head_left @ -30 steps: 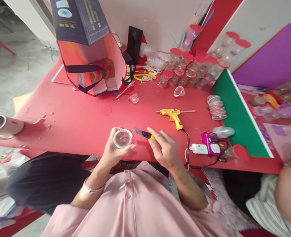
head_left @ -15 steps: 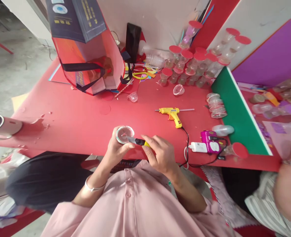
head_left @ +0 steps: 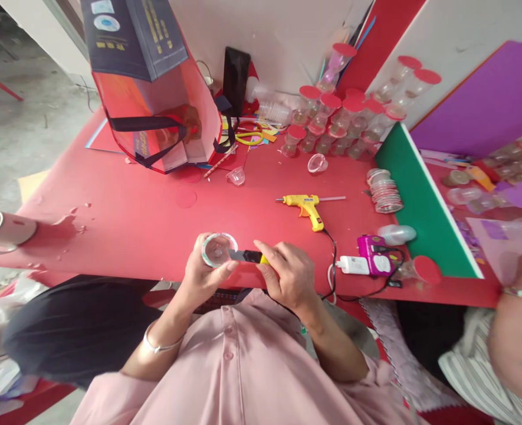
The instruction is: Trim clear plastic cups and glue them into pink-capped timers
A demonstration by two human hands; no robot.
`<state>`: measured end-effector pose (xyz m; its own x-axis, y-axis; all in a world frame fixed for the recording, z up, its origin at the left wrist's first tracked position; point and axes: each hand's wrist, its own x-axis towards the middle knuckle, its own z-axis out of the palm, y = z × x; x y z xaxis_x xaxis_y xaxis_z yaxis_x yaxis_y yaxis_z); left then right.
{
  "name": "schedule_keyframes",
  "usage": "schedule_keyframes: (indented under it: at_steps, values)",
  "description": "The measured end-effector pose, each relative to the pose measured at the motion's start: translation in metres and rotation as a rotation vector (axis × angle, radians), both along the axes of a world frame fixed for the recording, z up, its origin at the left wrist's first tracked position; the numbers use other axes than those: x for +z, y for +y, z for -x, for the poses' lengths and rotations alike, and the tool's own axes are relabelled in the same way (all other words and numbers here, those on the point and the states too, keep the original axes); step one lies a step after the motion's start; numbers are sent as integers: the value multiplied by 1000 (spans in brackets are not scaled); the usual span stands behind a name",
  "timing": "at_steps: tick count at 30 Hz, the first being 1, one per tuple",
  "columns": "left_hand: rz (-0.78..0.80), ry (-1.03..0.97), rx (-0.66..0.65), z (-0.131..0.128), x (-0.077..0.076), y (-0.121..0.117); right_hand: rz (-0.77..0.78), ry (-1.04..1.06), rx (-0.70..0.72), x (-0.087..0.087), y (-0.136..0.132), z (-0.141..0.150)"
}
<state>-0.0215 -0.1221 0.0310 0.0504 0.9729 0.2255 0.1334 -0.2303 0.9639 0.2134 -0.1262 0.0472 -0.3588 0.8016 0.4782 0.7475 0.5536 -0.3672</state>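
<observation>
One red surface (head_left: 132, 218) carries everything here, and its near edge runs just in front of the person's pink shirt. At the far left corner stands a red and dark blue shopping bag (head_left: 154, 88); yellow writing runs down its dark flap, too small and skewed to read, and its top is cut off by the frame. Along the far edge toward the right lies a heap of clear jars with red lids (head_left: 344, 115), piled so closely that single jars are hard to tell apart. A green board (head_left: 424, 206) borders the right edge. Near the middle lies a yellow glue gun (head_left: 307, 205), its black cord trailing to a white plug (head_left: 355, 265) beside a pink device (head_left: 376, 255) at the near edge.

Over the near edge, the left hand (head_left: 201, 274) has its grip closed around a small clear cup (head_left: 219, 249), mouth toward the camera. The right hand (head_left: 287, 274) grips a yellow-handled knife (head_left: 247, 256), whose blade tip meets the cup's rim; the handle is mostly hidden by the fingers. Another person's arm (head_left: 517, 330) is cut off at the lower right.
</observation>
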Motion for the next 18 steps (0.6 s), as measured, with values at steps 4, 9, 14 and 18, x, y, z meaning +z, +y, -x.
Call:
schedule_keyframes:
  at_steps: [4,9,14,18]
  values:
    - [26,-15,-7,3,5,1,4,-21,11,-1,3,1]
    - [50,-102,-10,6,9,1,-24,-15,17,0,4,6]
    - [120,-167,-39,8,3,0,-43,-15,0,2,2,7]
    - [140,-170,-14,6,1,1,-52,-36,-5,2,0,9]
